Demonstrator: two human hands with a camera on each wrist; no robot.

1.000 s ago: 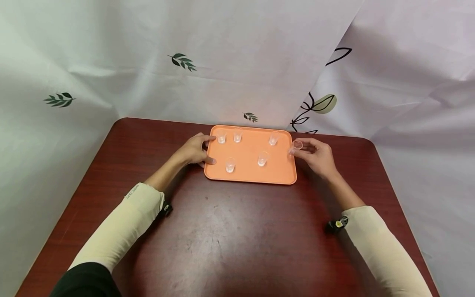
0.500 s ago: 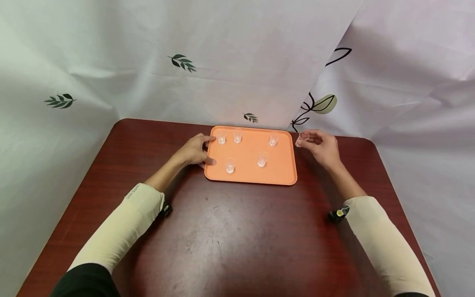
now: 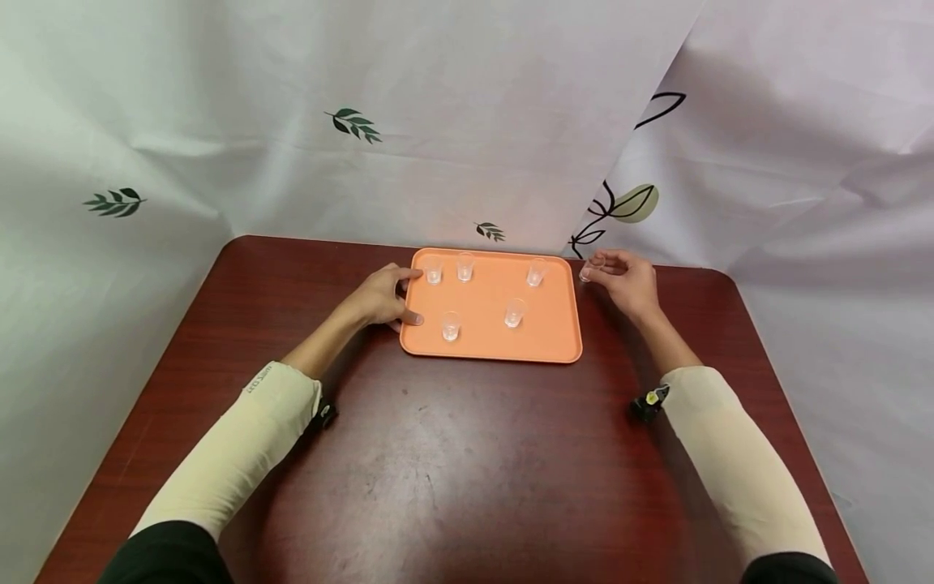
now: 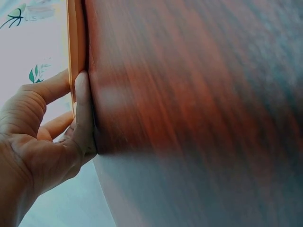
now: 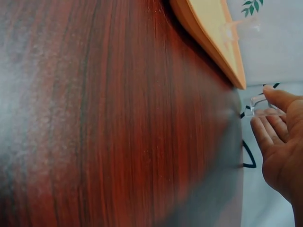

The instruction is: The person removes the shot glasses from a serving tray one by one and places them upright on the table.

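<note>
An orange tray (image 3: 489, 345) lies near the table's far edge, with several small clear cups on it, among them one at front left (image 3: 451, 327) and one right of centre (image 3: 514, 314). My left hand (image 3: 378, 297) grips the tray's left edge, thumb and fingers spread along it; the left wrist view shows the hand (image 4: 47, 137) around the tray's rim (image 4: 78, 38). Just right of the tray's far right corner, my right hand (image 3: 629, 284) pinches a clear cup (image 3: 586, 274). In the right wrist view the cup (image 5: 258, 106) sits between thumb and fingers of that hand (image 5: 286, 137).
The dark red wooden table (image 3: 438, 454) extends in front of the tray. A pale cloth (image 3: 438, 146) with leaf prints hangs behind the table and at its sides. A small black device (image 3: 647, 403) is at my right wrist, with another (image 3: 324, 415) at the left.
My right hand has moved with its cup from over the tray's right edge, away and to the right, beyond the rim. My left hand keeps its grip on the tray.
</note>
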